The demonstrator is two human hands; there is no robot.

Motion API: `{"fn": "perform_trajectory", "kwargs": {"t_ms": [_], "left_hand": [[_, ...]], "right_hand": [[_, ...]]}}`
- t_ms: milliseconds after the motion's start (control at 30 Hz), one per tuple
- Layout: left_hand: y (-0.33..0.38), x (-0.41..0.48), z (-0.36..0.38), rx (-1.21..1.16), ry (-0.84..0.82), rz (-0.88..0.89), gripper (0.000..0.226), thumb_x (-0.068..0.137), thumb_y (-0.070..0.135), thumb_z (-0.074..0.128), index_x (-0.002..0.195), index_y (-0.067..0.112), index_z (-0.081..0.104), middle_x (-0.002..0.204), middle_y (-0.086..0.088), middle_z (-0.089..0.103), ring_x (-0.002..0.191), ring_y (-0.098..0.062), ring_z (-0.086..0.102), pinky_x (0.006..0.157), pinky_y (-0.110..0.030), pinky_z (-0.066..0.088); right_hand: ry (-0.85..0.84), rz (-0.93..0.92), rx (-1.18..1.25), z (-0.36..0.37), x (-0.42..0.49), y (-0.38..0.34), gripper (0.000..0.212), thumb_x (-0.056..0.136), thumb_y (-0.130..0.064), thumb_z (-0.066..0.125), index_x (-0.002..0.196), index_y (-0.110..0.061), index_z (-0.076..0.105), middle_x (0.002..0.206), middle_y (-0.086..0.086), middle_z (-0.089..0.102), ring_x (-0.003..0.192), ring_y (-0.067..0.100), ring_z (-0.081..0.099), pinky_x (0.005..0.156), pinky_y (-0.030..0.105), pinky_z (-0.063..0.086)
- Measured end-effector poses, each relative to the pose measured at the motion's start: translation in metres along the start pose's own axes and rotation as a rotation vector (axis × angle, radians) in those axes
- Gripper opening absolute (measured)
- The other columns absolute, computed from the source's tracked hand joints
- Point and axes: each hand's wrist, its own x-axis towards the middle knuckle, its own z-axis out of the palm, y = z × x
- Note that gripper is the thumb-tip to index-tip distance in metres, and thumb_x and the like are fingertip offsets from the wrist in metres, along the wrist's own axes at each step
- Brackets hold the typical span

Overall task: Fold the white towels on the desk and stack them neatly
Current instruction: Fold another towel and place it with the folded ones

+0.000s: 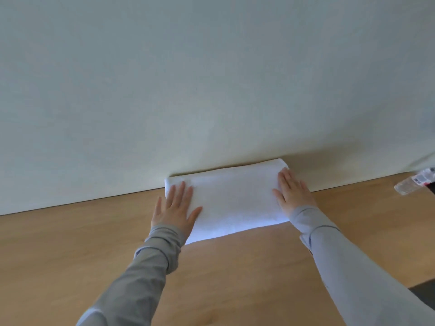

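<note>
Both flat hands, left hand (175, 208) and right hand (293, 192), are pressing the folded white towel (231, 203) at the desk's (70, 243) far edge, so stacking is coming next.

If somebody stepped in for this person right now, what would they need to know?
Left hand: open, fingers straight, pressing flat on the left end of the white towel.
Right hand: open, flat on the towel's right end.
The towel lies folded into a rectangle at the back of the wooden desk, its far edge against the wall. A plastic bottle lies at the far right.
Done: this towel is folded and being smoothed.
Left: no other towel is in view, so look beyond this view for more to fold and stack on this one.
</note>
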Motion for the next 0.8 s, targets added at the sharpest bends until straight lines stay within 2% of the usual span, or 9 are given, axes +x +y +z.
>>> {"fn": "perform_trajectory", "kwargs": {"t_ms": [100, 167, 267, 400, 567, 800], "left_hand": [[-0.025, -0.018, -0.03, -0.015, 0.064, -0.164, 0.067, 0.093, 0.058, 0.019, 0.149, 0.025, 0.003, 0.158, 0.001, -0.004, 0.145, -0.018, 0.003, 0.115, -0.037, 0.014], [-0.041, -0.028, -0.052, -0.018, 0.078, -0.169, 0.061, 0.095, 0.05, 0.029, 0.148, 0.023, 0.014, 0.158, 0.002, 0.005, 0.143, -0.018, 0.012, 0.112, -0.037, 0.022], [-0.062, -0.043, -0.087, -0.018, 0.128, -0.116, 0.052, 0.096, 0.041, 0.035, 0.144, 0.022, 0.027, 0.154, 0.003, 0.02, 0.14, -0.017, 0.023, 0.11, -0.034, 0.024], [-0.101, -0.069, -0.132, 0.023, 0.202, -0.077, 0.049, 0.097, 0.04, 0.032, 0.141, 0.021, 0.032, 0.147, 0.002, 0.035, 0.133, -0.018, 0.033, 0.107, -0.032, 0.026], [-0.181, -0.12, -0.185, 0.025, 0.261, -0.158, 0.044, 0.097, 0.04, 0.03, 0.134, 0.018, 0.039, 0.13, 0.0, 0.052, 0.12, -0.022, 0.045, 0.097, -0.033, 0.034], [-0.353, -0.21, -0.217, 0.098, 0.255, -0.329, 0.043, 0.097, 0.04, 0.029, 0.13, 0.019, 0.045, 0.127, 0.0, 0.054, 0.118, -0.021, 0.047, 0.096, -0.034, 0.035]], "right_hand": [[0.092, 0.027, 0.098, -0.031, -0.019, -0.016, 0.056, 0.1, -0.038, 0.024, 0.149, -0.014, 0.011, 0.158, 0.004, 0.007, 0.139, 0.027, 0.022, 0.113, 0.034, 0.02], [0.144, -0.025, 0.135, -0.055, -0.029, -0.041, 0.055, 0.1, -0.035, 0.028, 0.149, -0.012, 0.014, 0.157, 0.005, 0.014, 0.141, 0.024, 0.021, 0.113, 0.031, 0.019], [0.182, -0.087, 0.195, -0.09, -0.045, -0.091, 0.055, 0.101, -0.034, 0.028, 0.149, -0.014, 0.014, 0.157, 0.003, 0.016, 0.143, 0.02, 0.017, 0.115, 0.029, 0.013], [0.305, -0.188, 0.19, -0.132, -0.072, -0.171, 0.052, 0.1, -0.032, 0.031, 0.147, -0.009, 0.022, 0.151, 0.008, 0.029, 0.139, 0.022, 0.025, 0.115, 0.033, 0.017], [0.437, -0.291, 0.104, -0.172, -0.108, -0.288, 0.049, 0.099, -0.031, 0.033, 0.141, -0.005, 0.032, 0.14, 0.01, 0.043, 0.131, 0.025, 0.035, 0.109, 0.037, 0.024], [0.443, -0.459, 0.097, -0.182, -0.163, -0.472, 0.046, 0.099, -0.034, 0.033, 0.137, -0.008, 0.034, 0.131, 0.008, 0.049, 0.116, 0.028, 0.046, 0.096, 0.033, 0.035]]}}
